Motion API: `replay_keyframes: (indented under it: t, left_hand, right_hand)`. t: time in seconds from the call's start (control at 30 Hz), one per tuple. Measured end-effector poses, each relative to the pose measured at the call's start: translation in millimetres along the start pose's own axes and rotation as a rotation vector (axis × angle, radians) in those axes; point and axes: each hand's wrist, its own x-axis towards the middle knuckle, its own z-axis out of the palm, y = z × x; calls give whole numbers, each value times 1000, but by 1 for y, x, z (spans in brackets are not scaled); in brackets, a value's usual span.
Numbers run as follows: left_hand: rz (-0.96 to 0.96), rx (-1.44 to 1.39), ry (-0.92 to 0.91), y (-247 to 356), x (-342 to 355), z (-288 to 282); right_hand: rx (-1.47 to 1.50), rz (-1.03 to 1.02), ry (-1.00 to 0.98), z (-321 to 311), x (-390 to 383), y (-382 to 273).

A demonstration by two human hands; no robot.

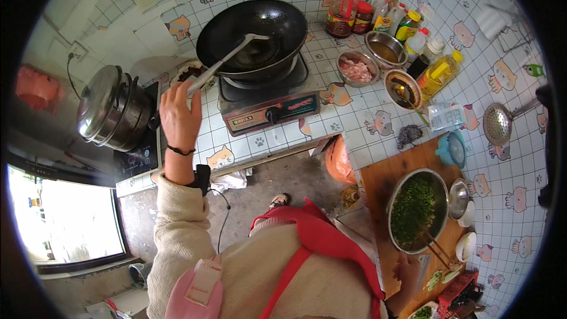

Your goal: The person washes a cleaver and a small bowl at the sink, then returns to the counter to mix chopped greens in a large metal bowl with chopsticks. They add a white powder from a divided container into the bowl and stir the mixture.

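Observation:
My left hand (179, 117) is closed around the handle end of a metal spatula (235, 51). The spatula's head rests inside a black wok (277, 19), which sits on a gas stove (273, 116) and has a little dark, shiny liquid at its bottom. My right hand (406, 273) is low over the wooden board (378, 183), beside a steel bowl (390, 224) of chopped greens (414, 204) with chopsticks (436, 247) leaning in it. A flat grey blade-like piece (423, 264) lies next to that hand. Its fingers are dim and partly hidden.
A lidded steel steamer pot (112, 109) stands on an induction cooker (137, 156) at left. Right of the stove are a bowl of raw meat (357, 69), a bowl of brown liquid (387, 50), a sauce bowl (403, 90) and several bottles (407, 26). A skimmer (497, 124) hangs on the wall.

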Motion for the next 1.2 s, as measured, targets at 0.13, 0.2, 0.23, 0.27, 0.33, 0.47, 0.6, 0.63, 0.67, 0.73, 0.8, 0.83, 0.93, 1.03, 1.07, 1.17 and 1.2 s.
replay_keyframes:
  t: [0.13,0.2,0.23,0.27,0.33,0.47,0.6,0.63,0.67,0.73,0.8,0.83,0.93,1.03,1.07,1.17,1.2]
  left_hand:
    - [58,51,-249,-38,7,9]
    - [130,56,-305,-47,8,16]
    - [166,38,-273,-51,9,19]
    - [202,22,-240,-54,10,22]
    - [262,-21,-200,-56,11,23]
    - [259,-255,-225,-37,3,15]
    - [271,-489,-290,-5,-3,1]
    - [270,-594,-371,-4,-3,-6]
    - [277,-648,-327,-9,0,-12]
    - [271,-631,-302,-29,5,-27]
    - [197,-541,-314,-65,17,-36]
    - [158,-481,-346,-81,24,-35]
    - [-207,-468,-762,-117,45,-12]
    - [-370,-468,-1053,-134,53,15]
    - [-400,-450,-1124,-136,55,24]
    - [-699,-714,-1451,-139,59,42]
    - [-816,-901,-1476,-138,55,45]
  right_hand:
    - [-99,-210,-194,48,-15,-78]
    - [-74,-359,-301,79,-16,-124]
    - [-61,-385,-359,97,-15,-150]
    - [-36,-531,-442,115,-16,-174]
    - [-40,-631,-617,156,-21,-221]
    - [213,-526,-1015,242,-36,-311]
    - [652,-268,-1306,312,-53,-364]
    - [770,-243,-1343,324,-56,-370]
    - [763,-200,-1300,327,-56,-372]
    - [733,-247,-1324,336,-56,-374]
    - [702,-235,-1289,340,-55,-373]
    - [727,-268,-1323,341,-55,-371]
    - [796,-323,-1330,340,-56,-364]
    - [808,-351,-1320,335,-58,-353]
    - [821,-368,-1329,332,-59,-350]
    - [833,-401,-1313,322,-58,-340]
    - [830,-422,-1321,319,-57,-338]
